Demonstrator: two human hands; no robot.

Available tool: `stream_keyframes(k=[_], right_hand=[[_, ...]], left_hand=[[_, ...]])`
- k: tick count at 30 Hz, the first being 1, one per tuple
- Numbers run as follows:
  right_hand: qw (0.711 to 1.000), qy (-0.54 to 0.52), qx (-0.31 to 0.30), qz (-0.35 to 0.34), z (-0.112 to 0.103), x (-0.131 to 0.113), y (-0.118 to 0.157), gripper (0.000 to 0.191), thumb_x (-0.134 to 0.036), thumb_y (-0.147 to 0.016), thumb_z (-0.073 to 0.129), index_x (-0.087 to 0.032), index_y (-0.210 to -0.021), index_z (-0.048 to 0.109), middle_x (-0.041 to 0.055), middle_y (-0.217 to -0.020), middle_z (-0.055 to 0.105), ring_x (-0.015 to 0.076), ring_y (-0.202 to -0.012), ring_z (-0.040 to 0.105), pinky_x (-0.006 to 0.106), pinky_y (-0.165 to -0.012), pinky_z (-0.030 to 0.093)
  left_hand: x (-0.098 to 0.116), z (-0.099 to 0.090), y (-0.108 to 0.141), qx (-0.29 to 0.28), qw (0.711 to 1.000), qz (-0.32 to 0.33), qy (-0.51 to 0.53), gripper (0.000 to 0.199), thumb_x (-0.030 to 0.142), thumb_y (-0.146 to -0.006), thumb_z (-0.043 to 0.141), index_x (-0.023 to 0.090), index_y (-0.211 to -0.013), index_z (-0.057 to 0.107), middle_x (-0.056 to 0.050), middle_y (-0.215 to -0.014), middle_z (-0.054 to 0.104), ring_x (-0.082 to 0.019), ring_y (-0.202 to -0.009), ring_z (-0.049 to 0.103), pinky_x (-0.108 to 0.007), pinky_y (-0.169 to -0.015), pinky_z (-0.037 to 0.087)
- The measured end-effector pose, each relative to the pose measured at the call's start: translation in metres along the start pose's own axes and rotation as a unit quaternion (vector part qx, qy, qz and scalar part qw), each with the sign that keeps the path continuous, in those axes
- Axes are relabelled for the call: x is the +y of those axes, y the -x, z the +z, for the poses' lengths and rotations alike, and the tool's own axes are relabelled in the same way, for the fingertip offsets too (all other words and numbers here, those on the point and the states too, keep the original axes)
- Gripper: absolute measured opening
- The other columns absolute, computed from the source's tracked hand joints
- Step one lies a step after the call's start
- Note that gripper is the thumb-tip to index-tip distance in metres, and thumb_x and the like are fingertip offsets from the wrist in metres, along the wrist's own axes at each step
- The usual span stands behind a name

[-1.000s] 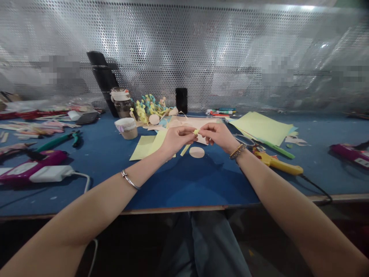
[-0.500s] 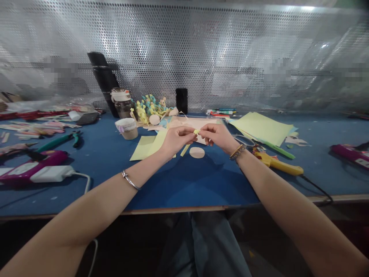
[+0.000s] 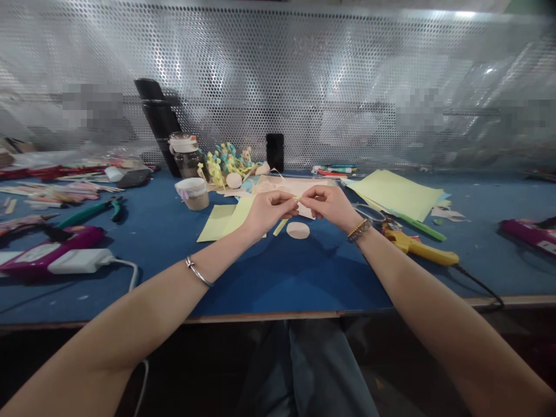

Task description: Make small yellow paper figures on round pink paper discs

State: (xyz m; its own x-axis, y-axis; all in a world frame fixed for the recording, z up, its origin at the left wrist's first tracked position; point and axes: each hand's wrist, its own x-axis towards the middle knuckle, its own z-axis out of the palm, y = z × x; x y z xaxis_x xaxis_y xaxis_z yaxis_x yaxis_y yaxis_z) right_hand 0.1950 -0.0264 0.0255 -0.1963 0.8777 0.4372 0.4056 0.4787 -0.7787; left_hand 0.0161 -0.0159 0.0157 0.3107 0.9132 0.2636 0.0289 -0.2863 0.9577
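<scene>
Over the middle of the blue table, my left hand (image 3: pixel 273 209) and my right hand (image 3: pixel 326 202) meet fingertip to fingertip. Both pinch a small piece of yellow paper (image 3: pixel 297 198), mostly hidden by the fingers. Just below them a round cream paper disc (image 3: pixel 297 230) lies on the table, beside a narrow yellow paper strip (image 3: pixel 280 227). Yellow paper sheets (image 3: pixel 214 223) lie under and left of my left hand. Behind the hands is a pale pink sheet (image 3: pixel 304 186).
At left stand a small cup (image 3: pixel 193 194), a lidded jar (image 3: pixel 186 156) and yellow and blue paper flowers (image 3: pixel 226 162). A phone (image 3: pixel 275 152) leans at the back. On the right lie a yellow glue gun (image 3: pixel 428 251), a green cutter (image 3: pixel 421 227) and yellow sheets (image 3: pixel 397 191). Green pliers (image 3: pixel 87 212) lie far left.
The yellow paper piece between my fingertips shows less than before, as the fingers have turned it slightly. Both hands stay in nearly the same place; the view has shifted a little.
</scene>
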Motion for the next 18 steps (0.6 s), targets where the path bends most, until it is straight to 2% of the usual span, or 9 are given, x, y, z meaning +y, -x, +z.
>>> stream_keyframes(k=[6,18], right_hand=[[1.0,-0.01,-0.004,-0.004,0.0004,-0.0007,-0.0003,0.02,-0.035,-0.078,0.062,-0.015,-0.075,0.062,-0.0015,-0.056,0.056,0.008,-0.045,0.049,0.023,-0.045,0.039],[1.0,-0.012,-0.017,-0.002,0.0011,-0.002,0.0007,0.019,-0.035,-0.078,0.062,-0.016,-0.075,0.061,-0.0021,-0.053,0.055,0.0082,-0.045,0.049,0.022,-0.045,0.039]], left_hand=[[0.0062,0.0028,0.0027,-0.005,1.0,-0.014,0.0,0.014,0.028,-0.079,0.064,0.014,-0.08,0.062,-0.007,-0.082,0.071,-0.014,-0.074,0.069,-0.028,-0.073,0.056],[0.0083,0.0029,0.0042,-0.002,1.0,-0.008,0.005,0.015,0.03,-0.078,0.065,0.015,-0.079,0.061,-0.006,-0.08,0.071,-0.015,-0.071,0.069,-0.029,-0.071,0.057]])
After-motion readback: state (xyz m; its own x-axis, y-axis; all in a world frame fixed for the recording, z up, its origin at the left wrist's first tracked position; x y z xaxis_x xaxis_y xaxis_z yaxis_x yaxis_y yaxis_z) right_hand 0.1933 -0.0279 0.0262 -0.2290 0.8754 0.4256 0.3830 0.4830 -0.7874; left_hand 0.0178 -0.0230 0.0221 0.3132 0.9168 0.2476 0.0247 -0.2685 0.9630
